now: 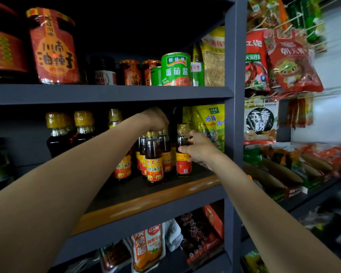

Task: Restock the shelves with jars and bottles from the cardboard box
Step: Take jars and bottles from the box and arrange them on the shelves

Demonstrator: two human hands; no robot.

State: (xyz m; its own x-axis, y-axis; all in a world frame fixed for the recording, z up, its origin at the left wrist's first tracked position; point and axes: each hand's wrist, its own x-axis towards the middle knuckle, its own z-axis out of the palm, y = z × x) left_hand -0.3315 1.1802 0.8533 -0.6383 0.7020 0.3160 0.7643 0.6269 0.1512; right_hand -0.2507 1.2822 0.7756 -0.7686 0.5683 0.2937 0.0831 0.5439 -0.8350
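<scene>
The big red jar [54, 48] on the upper shelf reads 川南 油辣子. The green can [176, 68] beside it reads 铜钱桥 番茄酱. The front small bottle [154, 157] on the middle shelf reads 相里花 and 小磨芝麻香油. The yellow bag [212, 125] behind shows 鸡精 and 太太乐. A hanging red packet [292, 60] reads 朝天椒. The pouch [149, 246] on the lower shelf carries 红太阳. Other labels are too blurred to read.

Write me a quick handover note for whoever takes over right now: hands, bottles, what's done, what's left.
Left hand: fingers curled over the cap of a small dark sesame-oil bottle at the back of the cluster on the middle dark shelf.
Right hand: grips the rightmost gold-capped, red-labelled bottle, standing on that shelf.
Done: several matching bottles stand grouped there.
Left: straighten both held bottles, release. The cardboard box is out of view.
</scene>
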